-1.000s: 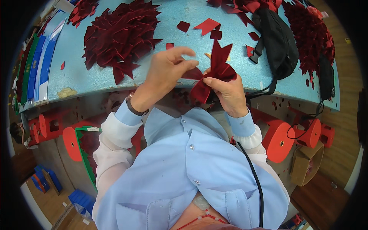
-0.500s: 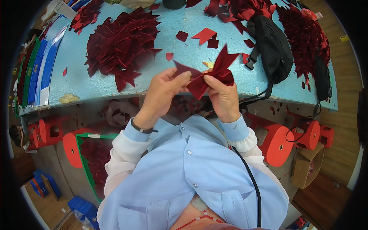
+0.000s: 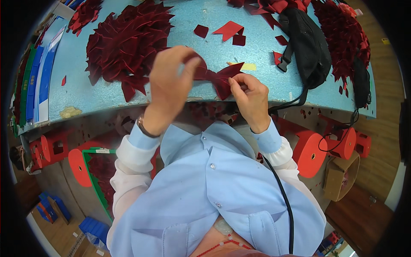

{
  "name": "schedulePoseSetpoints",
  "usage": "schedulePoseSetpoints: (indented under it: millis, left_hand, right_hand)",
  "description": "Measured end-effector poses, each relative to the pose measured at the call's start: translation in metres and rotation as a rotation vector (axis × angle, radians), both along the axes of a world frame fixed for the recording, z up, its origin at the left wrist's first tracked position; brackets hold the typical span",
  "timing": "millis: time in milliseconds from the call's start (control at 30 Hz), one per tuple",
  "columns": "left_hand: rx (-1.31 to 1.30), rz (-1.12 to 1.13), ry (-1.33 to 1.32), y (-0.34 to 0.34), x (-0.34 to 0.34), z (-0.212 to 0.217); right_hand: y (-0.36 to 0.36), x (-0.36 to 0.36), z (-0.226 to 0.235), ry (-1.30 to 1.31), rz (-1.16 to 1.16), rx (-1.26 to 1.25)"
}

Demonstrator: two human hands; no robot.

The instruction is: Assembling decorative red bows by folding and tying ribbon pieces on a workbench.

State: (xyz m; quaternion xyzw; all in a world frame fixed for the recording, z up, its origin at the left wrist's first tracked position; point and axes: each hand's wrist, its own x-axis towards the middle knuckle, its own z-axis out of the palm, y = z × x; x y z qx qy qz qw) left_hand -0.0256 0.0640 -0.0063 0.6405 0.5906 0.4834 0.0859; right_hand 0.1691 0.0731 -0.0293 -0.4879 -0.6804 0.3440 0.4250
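Note:
A dark red velvet ribbon bow (image 3: 212, 77) with pointed tails is at the table's near edge. My right hand (image 3: 252, 99) pinches its right tail between thumb and fingertips. My left hand (image 3: 169, 88) is raised at the bow's left side, its fingers curved and smeared by motion. That hand partly hides the left end of the bow, and whether it grips the ribbon is unclear. Just beyond my left hand lies a large heap of similar dark red bows (image 3: 128, 40), with one bow (image 3: 132, 85) at its near edge.
Ribbon scraps (image 3: 229, 31) lie on the blue table (image 3: 102, 96). A black bag (image 3: 304, 51) with a strap lies to the right, near another heap of red bows (image 3: 342, 43). Blue and green folders (image 3: 36, 85) stand at left. Red stools (image 3: 311, 154) are below the table edge.
The bow has dropped lower and flattened out toward the table. My left hand has moved up and left, blurring, while my right hand has shifted slightly to the bow's right tail.

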Motion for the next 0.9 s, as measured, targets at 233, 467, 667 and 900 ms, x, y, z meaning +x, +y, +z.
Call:
schedulePoseSetpoints:
  millis: [233,467,667,900]
  left_hand:
    - [-0.042,-0.349,0.442,-0.037,0.027,-0.015]
    - [-0.102,-0.421,0.424,-0.039,0.022,-0.020]
    - [-0.073,-0.422,0.371,-0.037,0.018,-0.028]
    - [-0.104,-0.428,0.353,-0.037,0.017,-0.025]
  right_hand:
    - [0.009,0.002,0.026,-0.079,0.015,0.085]
    - [0.061,-0.033,0.024,-0.134,0.221,0.035]
    - [0.086,-0.057,0.013,-0.372,0.491,-0.003]
    - [0.077,-0.052,0.009,-0.466,0.294,0.183]
